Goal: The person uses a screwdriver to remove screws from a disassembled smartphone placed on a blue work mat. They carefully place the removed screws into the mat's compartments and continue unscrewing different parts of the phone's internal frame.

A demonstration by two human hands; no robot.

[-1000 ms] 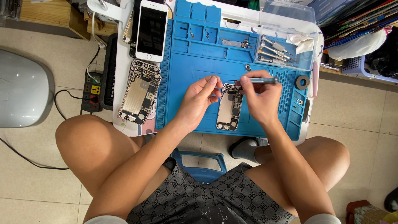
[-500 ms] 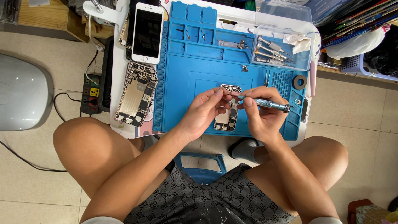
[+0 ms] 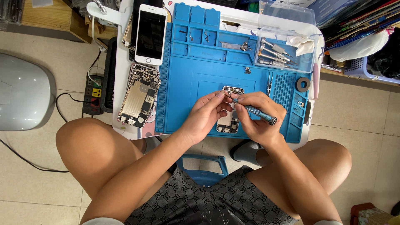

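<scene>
Here both hands meet: right hand (image 3: 260, 118) fingers pinch a screwdriver (image 3: 255, 111), left hand (image 3: 207, 114) fingers curl closed.

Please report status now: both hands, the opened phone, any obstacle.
Right hand holds blue screwdriver, tip at opened phone. Left hand steadies it on blue mat. Nothing in the way.

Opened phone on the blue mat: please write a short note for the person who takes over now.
Left hand: fingertips steady the opened phone near its top.
Right hand: holds the blue screwdriver, tip at the phone's upper part.
The phone lies open on the blue mat. A second opened phone and a white phone lie to the left, spare screwdrivers in the clear tray.
Done: phone opened. Left: the work at its top.
</scene>
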